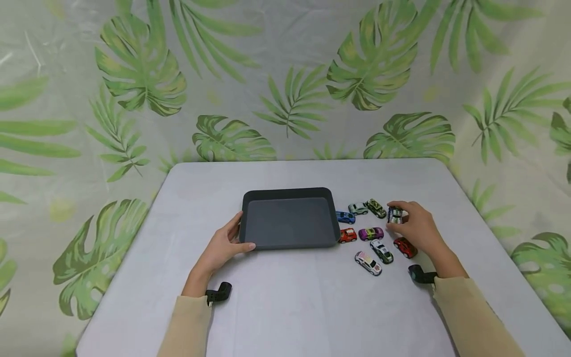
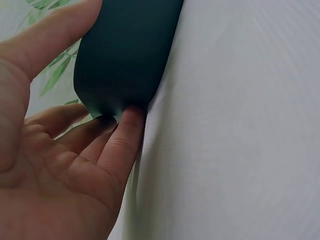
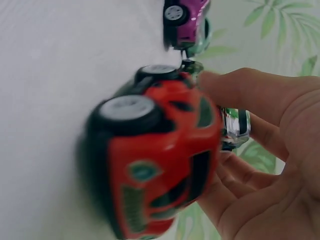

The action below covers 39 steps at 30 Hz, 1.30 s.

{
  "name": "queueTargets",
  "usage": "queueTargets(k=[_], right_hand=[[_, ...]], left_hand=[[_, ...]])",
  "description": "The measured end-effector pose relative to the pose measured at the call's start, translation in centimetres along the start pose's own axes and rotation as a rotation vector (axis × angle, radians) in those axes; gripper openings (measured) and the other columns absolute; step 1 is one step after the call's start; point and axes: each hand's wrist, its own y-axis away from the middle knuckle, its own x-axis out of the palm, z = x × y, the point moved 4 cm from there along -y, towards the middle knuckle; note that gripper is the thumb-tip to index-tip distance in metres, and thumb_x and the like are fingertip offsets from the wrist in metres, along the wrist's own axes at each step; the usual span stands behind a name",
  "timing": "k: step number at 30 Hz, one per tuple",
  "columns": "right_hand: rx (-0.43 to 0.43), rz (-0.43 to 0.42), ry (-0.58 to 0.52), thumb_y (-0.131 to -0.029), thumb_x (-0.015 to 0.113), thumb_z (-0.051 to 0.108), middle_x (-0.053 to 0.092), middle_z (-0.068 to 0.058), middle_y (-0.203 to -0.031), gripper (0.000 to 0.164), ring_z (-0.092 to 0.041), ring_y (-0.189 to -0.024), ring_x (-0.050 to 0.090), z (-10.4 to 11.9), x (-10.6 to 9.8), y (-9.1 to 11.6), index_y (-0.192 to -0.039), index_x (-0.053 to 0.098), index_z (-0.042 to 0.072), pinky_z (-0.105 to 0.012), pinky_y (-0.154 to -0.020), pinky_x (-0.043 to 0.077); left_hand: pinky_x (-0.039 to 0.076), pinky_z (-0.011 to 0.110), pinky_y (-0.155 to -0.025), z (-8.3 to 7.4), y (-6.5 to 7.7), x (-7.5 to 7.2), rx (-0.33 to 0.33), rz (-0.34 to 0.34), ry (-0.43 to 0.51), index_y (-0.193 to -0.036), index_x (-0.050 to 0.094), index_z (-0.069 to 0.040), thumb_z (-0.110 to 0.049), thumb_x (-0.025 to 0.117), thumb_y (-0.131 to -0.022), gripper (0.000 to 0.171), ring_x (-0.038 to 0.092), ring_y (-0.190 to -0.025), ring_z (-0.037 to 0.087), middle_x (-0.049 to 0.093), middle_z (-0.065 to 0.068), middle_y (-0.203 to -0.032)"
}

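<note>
At the tray's near left corner, my left hand (image 1: 221,248) holds the dark grey tray (image 1: 292,223), thumb along the front edge and fingers against the left side. The left wrist view shows that thumb and the fingertips on the dark tray wall (image 2: 125,55). Over at the right, my right hand (image 1: 417,225) pinches a silver and dark blue toy car (image 1: 395,214) between thumb and fingers. A red toy car (image 1: 405,247) lies just below this hand and partly hides the held car (image 3: 237,125) in the right wrist view.
Several toy cars lie between tray and right hand: blue (image 1: 345,217), pale green (image 1: 358,208), camouflage-green (image 1: 376,208), red-orange (image 1: 348,235), purple (image 1: 371,233), and white ones (image 1: 381,251) nearer the front. The white table (image 1: 285,307) ends at a leaf-print backdrop (image 1: 290,104).
</note>
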Motion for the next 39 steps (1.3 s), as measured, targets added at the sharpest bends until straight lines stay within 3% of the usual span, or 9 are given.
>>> queueTargets(k=[9, 16, 23, 28, 32, 39], right_hand=[[-0.010, 0.033, -0.033, -0.087, 0.078, 0.009, 0.053, -0.019, -0.121, 0.059, -0.034, -0.092, 0.061, 1.9, -0.9, -0.6, -0.141, 0.057, 0.012, -0.034, -0.059, 0.050], [0.044, 0.043, -0.161, -0.087, 0.078, 0.010, 0.052, -0.015, -0.136, 0.059, -0.031, -0.094, 0.060, 3.2, -0.4, -1.3, -0.141, 0.057, 0.021, -0.036, -0.062, 0.053], [0.006, 0.090, -0.252, -0.090, 0.075, 0.005, 0.044, -0.015, -0.149, 0.061, -0.034, -0.101, 0.061, 5.4, 0.0, -1.7, -0.145, 0.055, 0.022, -0.037, -0.072, 0.053], [-0.023, 0.122, -0.316, -0.090, 0.074, 0.003, 0.045, -0.013, -0.147, 0.060, -0.032, -0.091, 0.061, 6.7, 0.7, -2.2, -0.144, 0.056, 0.021, -0.036, -0.068, 0.053], [-0.036, 0.134, -0.349, -0.089, 0.075, 0.002, 0.045, -0.010, -0.148, 0.061, -0.031, -0.096, 0.064, 7.5, 1.2, -2.7, -0.143, 0.056, 0.022, -0.035, -0.069, 0.055], [-0.051, 0.155, -0.386, -0.089, 0.074, 0.002, 0.047, -0.009, -0.146, 0.062, -0.029, -0.070, 0.053, 9.6, 2.2, -3.3, -0.145, 0.055, 0.021, -0.033, -0.048, 0.042]], left_hand=[[0.032, 0.035, -0.117, -0.1, 0.0, 0.0, 0.006, 0.020, -0.014, -0.163, 0.019, -0.029, -0.026, 0.088, -0.080, 0.108, 0.020, -0.151, 0.019, 0.016, -0.004, -0.165], [0.030, 0.039, -0.119, -0.2, -0.2, -0.4, 0.019, 0.025, -0.014, -0.162, 0.018, -0.030, -0.026, 0.087, -0.082, 0.106, 0.018, -0.151, 0.019, 0.015, -0.005, -0.165], [0.027, 0.041, -0.120, -0.2, 0.0, 0.0, -0.018, 0.033, -0.018, -0.163, 0.015, -0.030, -0.022, 0.085, -0.084, 0.105, 0.015, -0.152, 0.020, 0.013, -0.003, -0.166], [0.026, 0.041, -0.120, -0.2, 0.1, 0.2, -0.032, 0.042, -0.013, -0.163, 0.014, -0.028, -0.019, 0.084, -0.086, 0.105, 0.014, -0.152, 0.021, 0.011, 0.000, -0.167], [0.027, 0.040, -0.120, 0.1, 0.0, 0.1, -0.017, 0.036, -0.023, -0.162, 0.015, -0.033, -0.024, 0.085, -0.084, 0.105, 0.016, -0.152, 0.019, 0.013, -0.003, -0.166], [0.030, 0.040, -0.119, 0.2, -0.1, 0.0, 0.005, 0.024, -0.037, -0.162, 0.018, -0.033, -0.031, 0.087, -0.081, 0.107, 0.018, -0.151, 0.019, 0.016, -0.004, -0.165]])
